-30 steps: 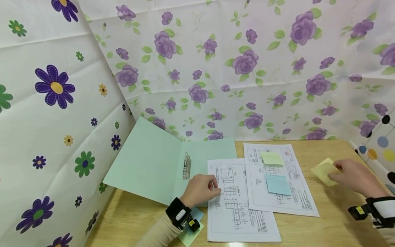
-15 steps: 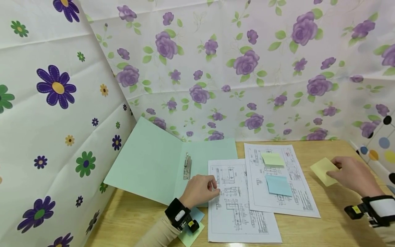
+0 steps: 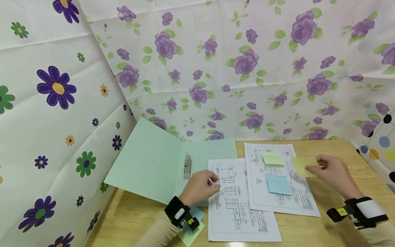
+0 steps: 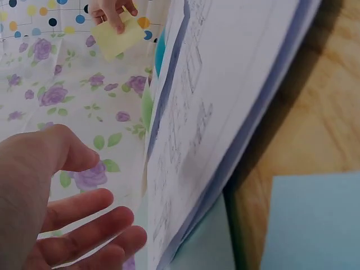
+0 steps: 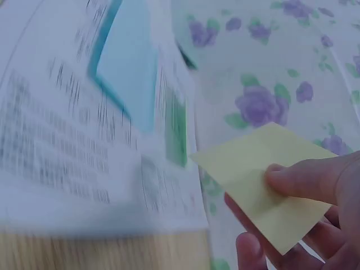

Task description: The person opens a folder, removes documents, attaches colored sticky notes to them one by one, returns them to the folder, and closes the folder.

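Observation:
Between thumb and fingers, my right hand [image 3: 334, 175] pinches a yellow sticky note [image 3: 303, 166] above the right edge of the printed drawing sheet [image 3: 303, 202]. In the right wrist view the thumb lies flat on the yellow note [image 5: 253, 169], fingers beneath it. A light green sticky note [image 3: 273, 159] and a blue sticky note [image 3: 279, 185] lie on that sheet. My left hand [image 3: 199, 188] holds nothing; its fingers are loosely curved, thumb apart from them, over the left edge of a stack of drawings [image 3: 228, 226]. The left wrist view shows the gap between thumb and fingers.
Behind the left hand lies an open pale green folder [image 3: 148, 161] with a metal clip [image 3: 187, 167], its left cover raised. Blue and green sticky notes [image 3: 192, 236] sit partly under the left wrist. A flowered cloth [image 3: 216, 68] rises behind the wooden table [image 3: 123, 223].
My right hand has moved left with the yellow sticky note, from over bare wood to the edge of the right drawing sheet. The left hand has stayed almost still.

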Demonstrator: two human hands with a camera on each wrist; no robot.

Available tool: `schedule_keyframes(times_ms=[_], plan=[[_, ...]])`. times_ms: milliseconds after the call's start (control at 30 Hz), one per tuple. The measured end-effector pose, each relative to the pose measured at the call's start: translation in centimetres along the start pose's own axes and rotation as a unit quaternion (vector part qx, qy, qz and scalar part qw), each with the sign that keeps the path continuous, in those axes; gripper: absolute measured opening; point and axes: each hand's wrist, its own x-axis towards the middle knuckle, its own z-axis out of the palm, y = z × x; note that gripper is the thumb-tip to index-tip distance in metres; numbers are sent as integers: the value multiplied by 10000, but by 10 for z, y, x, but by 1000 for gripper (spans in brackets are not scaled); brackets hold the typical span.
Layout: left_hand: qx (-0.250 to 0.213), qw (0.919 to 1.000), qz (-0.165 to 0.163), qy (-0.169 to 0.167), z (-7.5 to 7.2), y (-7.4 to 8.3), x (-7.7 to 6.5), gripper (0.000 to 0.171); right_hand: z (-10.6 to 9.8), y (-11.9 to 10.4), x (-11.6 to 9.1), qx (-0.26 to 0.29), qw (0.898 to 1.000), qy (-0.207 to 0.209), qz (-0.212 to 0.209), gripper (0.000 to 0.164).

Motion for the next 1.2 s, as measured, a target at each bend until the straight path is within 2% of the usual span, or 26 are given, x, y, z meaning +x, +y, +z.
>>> schedule_keyframes(times_ms=[133,300,367,467,600,867,933,1067,1200], plan=[[-405,9990,179,57,-2,1,2,20,17,-16,0,750,9970,-158,94,47],[-564,9964,612,162,-4,0,5,29,31,-39,2,1205,9920,-368,81,56],[-543,9951,801,209,-5,0,5,33,35,-48,3,1332,9899,-470,125,54],[-481,9931,1038,261,-5,2,6,36,44,-59,5,1503,9867,-597,144,41],[-363,9894,1374,290,-4,8,11,37,59,-73,7,1783,9816,-683,9,28],[-298,9826,1803,319,4,28,27,38,89,-113,5,2380,9656,-1040,-105,23],[-269,9808,1898,344,6,33,31,34,95,-122,4,2519,9610,-1132,-115,22],[-109,9767,2086,485,9,40,35,12,104,-137,1,2670,9556,-1240,-146,19],[-46,9770,2061,548,10,41,35,15,109,-141,-2,2669,9547,-1318,-51,19]])
